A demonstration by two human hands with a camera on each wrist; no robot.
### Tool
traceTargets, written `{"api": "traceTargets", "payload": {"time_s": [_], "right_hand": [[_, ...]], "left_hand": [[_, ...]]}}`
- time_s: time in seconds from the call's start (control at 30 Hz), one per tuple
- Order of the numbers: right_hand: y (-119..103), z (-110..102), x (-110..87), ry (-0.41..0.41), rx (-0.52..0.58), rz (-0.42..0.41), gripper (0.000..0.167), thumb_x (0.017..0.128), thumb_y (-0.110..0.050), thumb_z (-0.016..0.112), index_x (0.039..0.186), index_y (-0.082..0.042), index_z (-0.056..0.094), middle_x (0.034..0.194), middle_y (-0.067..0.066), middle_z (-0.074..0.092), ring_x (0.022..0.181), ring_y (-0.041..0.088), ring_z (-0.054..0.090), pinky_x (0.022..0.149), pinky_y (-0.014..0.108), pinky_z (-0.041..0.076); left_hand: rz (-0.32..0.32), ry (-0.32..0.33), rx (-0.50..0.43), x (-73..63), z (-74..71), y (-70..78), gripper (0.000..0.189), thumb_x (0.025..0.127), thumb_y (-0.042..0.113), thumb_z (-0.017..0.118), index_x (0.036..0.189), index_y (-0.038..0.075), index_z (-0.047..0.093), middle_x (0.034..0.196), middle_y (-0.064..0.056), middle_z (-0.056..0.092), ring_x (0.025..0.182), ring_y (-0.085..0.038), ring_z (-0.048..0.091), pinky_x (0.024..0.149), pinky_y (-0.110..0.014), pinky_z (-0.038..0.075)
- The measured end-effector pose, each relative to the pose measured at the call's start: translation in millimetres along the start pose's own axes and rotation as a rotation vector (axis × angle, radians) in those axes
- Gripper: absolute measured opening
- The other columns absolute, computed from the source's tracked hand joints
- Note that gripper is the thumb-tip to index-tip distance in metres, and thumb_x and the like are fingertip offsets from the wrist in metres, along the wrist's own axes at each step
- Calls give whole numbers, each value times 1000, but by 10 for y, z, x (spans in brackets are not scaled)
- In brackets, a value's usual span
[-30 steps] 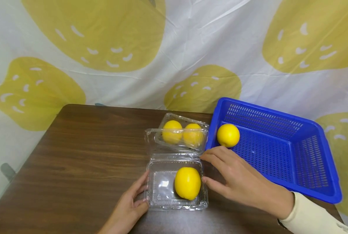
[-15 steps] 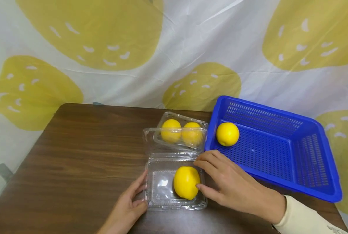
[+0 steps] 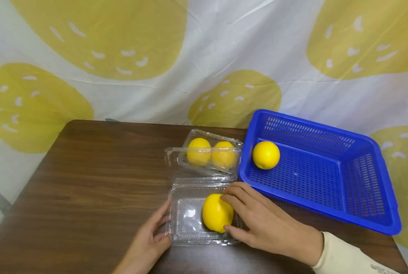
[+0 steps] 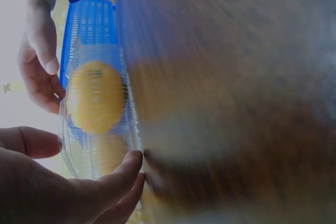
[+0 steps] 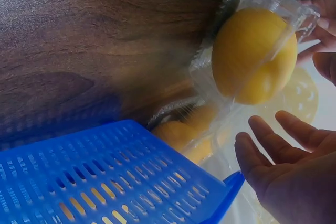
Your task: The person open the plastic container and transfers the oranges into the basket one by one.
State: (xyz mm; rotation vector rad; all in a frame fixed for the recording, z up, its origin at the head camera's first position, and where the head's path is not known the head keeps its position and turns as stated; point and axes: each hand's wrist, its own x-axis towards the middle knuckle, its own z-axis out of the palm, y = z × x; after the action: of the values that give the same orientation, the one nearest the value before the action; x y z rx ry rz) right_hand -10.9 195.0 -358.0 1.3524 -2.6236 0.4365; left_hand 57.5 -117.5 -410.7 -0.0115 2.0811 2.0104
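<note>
A clear plastic clamshell container [image 3: 185,224] lies on the table with its lid [image 3: 178,167] raised at the back. In its right half sits a yellow citrus fruit [image 3: 217,213]; the left half is bare. My left hand [image 3: 150,236] holds the container's left side between thumb and fingers. My right hand [image 3: 262,217] hovers at the container's right side, its fingers spread around the fruit in the head view. In the right wrist view, a gap shows between the right fingertips [image 5: 252,124] and the fruit.
Behind the raised lid stands a second clear container [image 3: 212,133] with two yellow citrus fruits [image 3: 198,152]. A blue perforated basket [image 3: 330,217] sits at the right, with one yellow citrus fruit [image 3: 266,155] at its left end. A lemon-print cloth [image 3: 132,99] hangs behind the table.
My right hand has moved left, from beside the container to over its right edge and around the fruit. The left hand keeps its hold on the container.
</note>
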Motion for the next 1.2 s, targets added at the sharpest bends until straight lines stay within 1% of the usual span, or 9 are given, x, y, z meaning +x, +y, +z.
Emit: {"api": "traceTargets", "payload": {"time_s": [0.3, 0.4, 0.5, 0.6, 0.7, 0.93, 1.1, 1.2], "right_hand": [[-7, 125, -3, 1, -34, 46, 77, 87, -49, 90, 141, -1, 64, 138, 13, 67, 137, 32, 57, 119, 48, 51], [-16, 159, -2, -23, -49, 77, 82, 86, -54, 90, 143, -1, 63, 139, 14, 67, 139, 34, 55, 121, 49, 50], [-25, 191, -4, -30, -62, 96, 86, 85, -58, 90, 144, -1, 63, 140, 15, 67, 140, 35, 54, 121, 50, 50], [-32, 224, -5, -19, -71, 106, 88, 84, -60, 90, 143, -1, 63, 140, 15, 67, 140, 35, 54, 120, 52, 50], [-42, 265, 1, 1, -75, 110, 89, 83, -60, 91, 143, 0, 64, 139, 16, 67, 140, 36, 54, 120, 53, 49], [-67, 342, 48, 26, -83, 116, 90, 80, -60, 93, 142, -1, 63, 138, 14, 67, 141, 38, 53, 122, 53, 48], [-75, 351, 70, 18, -77, 132, 92, 77, -59, 96, 141, -2, 64, 137, 13, 68, 142, 37, 52, 123, 53, 47], [-79, 342, 84, 6, -71, 141, 92, 76, -58, 97, 141, -2, 64, 136, 13, 68, 142, 37, 52, 123, 54, 46]], "left_hand": [[31, -21, -25, 33, 11, -26, 92, 86, -17, 67, 170, 8, 40, 169, -27, 41, 148, -47, 48, 102, -23, 59], [30, -27, -34, 41, 17, -22, 92, 86, -17, 67, 170, 8, 39, 169, -28, 41, 148, -48, 48, 102, -24, 60], [29, -36, -45, 46, 22, -19, 92, 86, -18, 66, 171, 7, 38, 169, -28, 40, 148, -48, 47, 102, -25, 60], [30, -44, -52, 45, 20, -21, 92, 86, -18, 65, 171, 7, 38, 170, -28, 39, 148, -48, 47, 102, -27, 61], [31, -39, -52, 35, 14, -29, 92, 86, -18, 65, 171, 8, 39, 170, -28, 39, 148, -48, 48, 102, -26, 60], [32, -31, -53, 18, -6, -47, 93, 86, -19, 64, 171, 9, 39, 171, -26, 38, 148, -47, 47, 101, -25, 61], [34, -32, -55, 21, -14, -58, 93, 86, -19, 64, 171, 9, 39, 172, -25, 37, 148, -45, 46, 100, -25, 61], [40, -35, -56, 27, -18, -65, 92, 86, -19, 63, 171, 9, 39, 172, -24, 37, 147, -42, 47, 101, -25, 61]]}}
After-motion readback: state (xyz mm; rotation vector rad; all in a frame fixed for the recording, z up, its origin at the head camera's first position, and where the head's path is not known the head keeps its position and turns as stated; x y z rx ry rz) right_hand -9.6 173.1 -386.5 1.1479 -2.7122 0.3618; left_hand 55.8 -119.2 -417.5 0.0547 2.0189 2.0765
